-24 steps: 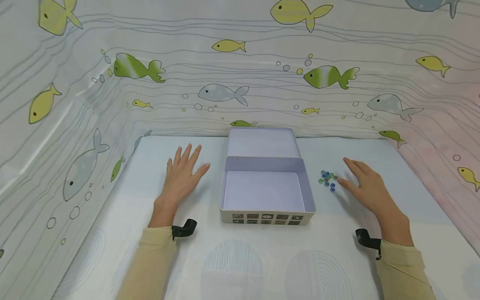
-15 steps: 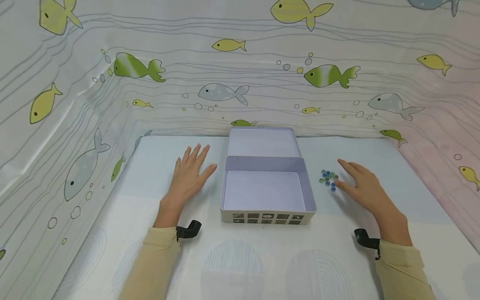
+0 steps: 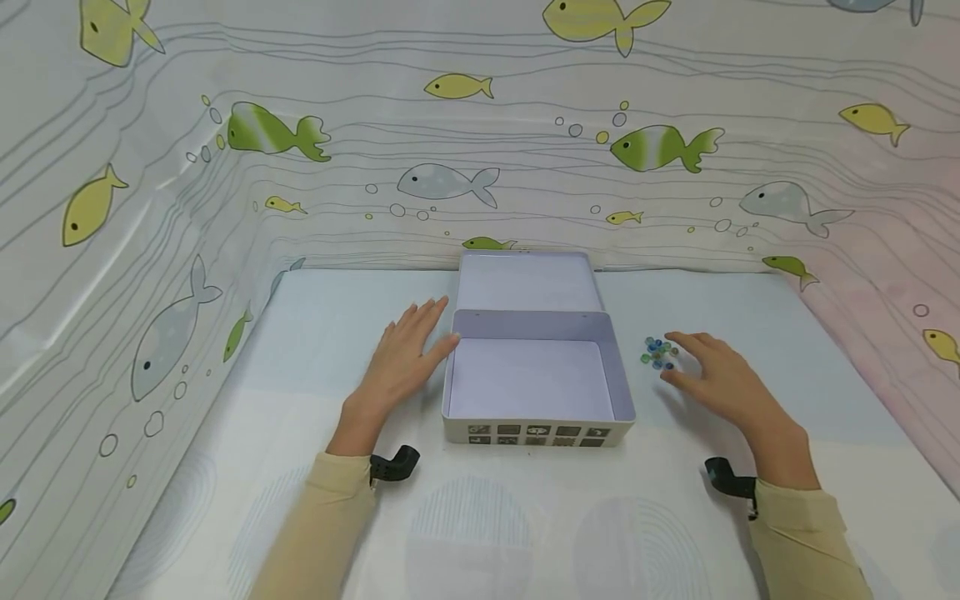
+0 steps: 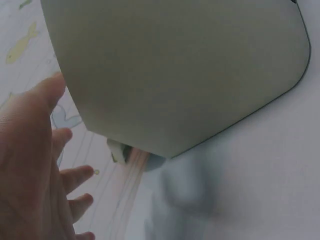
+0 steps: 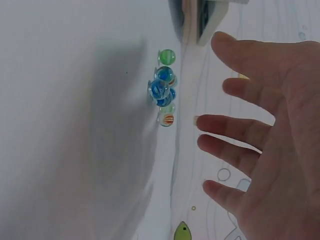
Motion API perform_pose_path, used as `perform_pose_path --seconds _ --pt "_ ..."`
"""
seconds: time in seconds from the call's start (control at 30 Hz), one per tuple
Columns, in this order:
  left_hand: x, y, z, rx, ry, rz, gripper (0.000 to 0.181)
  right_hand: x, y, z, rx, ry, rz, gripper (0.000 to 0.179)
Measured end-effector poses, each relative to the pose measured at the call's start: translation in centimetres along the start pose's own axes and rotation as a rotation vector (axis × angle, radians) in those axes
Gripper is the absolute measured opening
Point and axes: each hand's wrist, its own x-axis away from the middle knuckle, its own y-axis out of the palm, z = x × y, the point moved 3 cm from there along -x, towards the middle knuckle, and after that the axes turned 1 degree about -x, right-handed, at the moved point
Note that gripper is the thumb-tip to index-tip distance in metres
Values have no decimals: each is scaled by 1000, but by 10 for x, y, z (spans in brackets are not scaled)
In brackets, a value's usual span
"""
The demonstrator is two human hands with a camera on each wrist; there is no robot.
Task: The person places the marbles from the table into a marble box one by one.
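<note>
An open box (image 3: 538,433) with a lavender inside and small dark pictures along its front stands mid-table, lid (image 3: 527,282) tipped back. My left hand (image 3: 397,362) is at the left side of the box, fingers spread, thumb tip right at the rim. The box's plain outer side (image 4: 175,70) fills much of the left wrist view. To the right of the box lies a small cluster of glass marbles (image 3: 658,353), blue, green and one orange-striped. My right hand (image 3: 716,379) hovers beside them, thumb and fingers apart, holding nothing; the right wrist view shows a gap to the marbles (image 5: 160,89).
A pale cloth (image 3: 487,533) with faint arch patterns covers the table. Behind and at both sides rises a curtain (image 3: 360,225) printed with fish. Each wrist carries a black camera mount, such as the left mount (image 3: 396,463).
My left hand has moved right, up to the left edge of the box. The right hand has shifted slightly left, its fingers and thumb closer around the marbles' right side.
</note>
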Motion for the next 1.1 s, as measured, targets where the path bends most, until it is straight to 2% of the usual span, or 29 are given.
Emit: perform_pose_path --seconds 0.4,0.73,0.9,1.1 --pt "0 15 7 164 24 -64 71 -1 9 -3 9 32 -90 50" --pt "0 21 9 314 18 -90 73 -2 11 -3 23 -42 -50 40" --pt "-2 25 8 397 24 -96 73 -4 13 -2 6 -44 -46 37" --pt "-2 28 7 436 21 -100 74 -6 17 -1 -36 -44 -49 26"
